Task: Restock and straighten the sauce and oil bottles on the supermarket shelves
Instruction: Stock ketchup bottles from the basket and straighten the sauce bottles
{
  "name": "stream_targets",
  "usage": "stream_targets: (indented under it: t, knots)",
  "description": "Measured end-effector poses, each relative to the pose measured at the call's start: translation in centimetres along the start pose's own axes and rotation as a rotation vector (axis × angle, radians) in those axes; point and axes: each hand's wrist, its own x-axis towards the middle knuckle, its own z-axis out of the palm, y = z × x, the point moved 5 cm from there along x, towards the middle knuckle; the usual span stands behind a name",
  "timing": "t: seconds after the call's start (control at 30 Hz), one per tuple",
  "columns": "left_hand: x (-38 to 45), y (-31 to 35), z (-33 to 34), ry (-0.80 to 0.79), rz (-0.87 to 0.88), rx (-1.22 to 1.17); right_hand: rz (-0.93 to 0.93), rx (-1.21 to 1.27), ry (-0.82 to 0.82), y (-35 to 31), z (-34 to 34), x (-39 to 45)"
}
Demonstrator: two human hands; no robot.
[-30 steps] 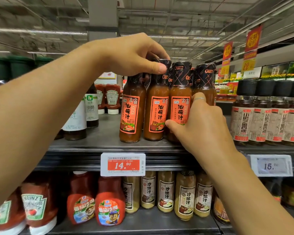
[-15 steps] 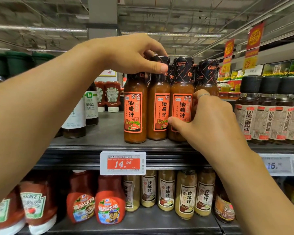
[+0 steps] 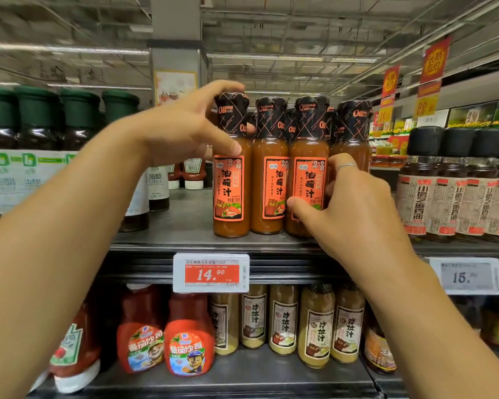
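Grey metal shelf (image 3: 185, 226): orange sauce bottles (image 3: 231, 191) upright, front row

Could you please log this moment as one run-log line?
left hand: on leftmost orange-label bottle | right hand: on third orange-label bottle | bottles: upright, top shelf

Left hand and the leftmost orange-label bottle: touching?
Touching. In the head view the left hand wraps the neck of the leftmost orange-label bottle, with the thumb pressed on its shoulder just above the label and no gap showing.
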Motion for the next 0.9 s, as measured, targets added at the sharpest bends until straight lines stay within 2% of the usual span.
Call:
stream_targets:
  t: [0.23,0.33,0.4,0.53,0.67,0.77,0.9]
  knots:
    - [0.1,-0.4,-0.1,0.074,-0.032,0.095,-0.01,0.013,0.016,-0.3,0.2,0.0]
    - [-0.1,1.4,-0.2,0.112,-0.025,0.224,-0.018,0.012,0.026,0.0,0.3,0.0]
    - [-0.2,3.6,0.0,0.174,0.051,0.368,-0.025,0.022,0.073,0.7,-0.2,0.0]
    - [0.0,9.3,2.4,0.323,0.36,0.519,0.019,0.064,0.205,3.7,-2.4,0.4]
    - [2.8,12.5,7.1,0.228,0.458,0.73,0.092,0.067,0.152,6.1,-2.2,0.3]
    - [5.8,12.3,10.2,0.116,0.432,0.943,0.116,0.063,0.091,6.5,-1.4,0.3]
    - [8.2,10.9,10.8,0.113,0.356,1.059,0.148,0.037,-0.041,6.5,-0.2,0.6]
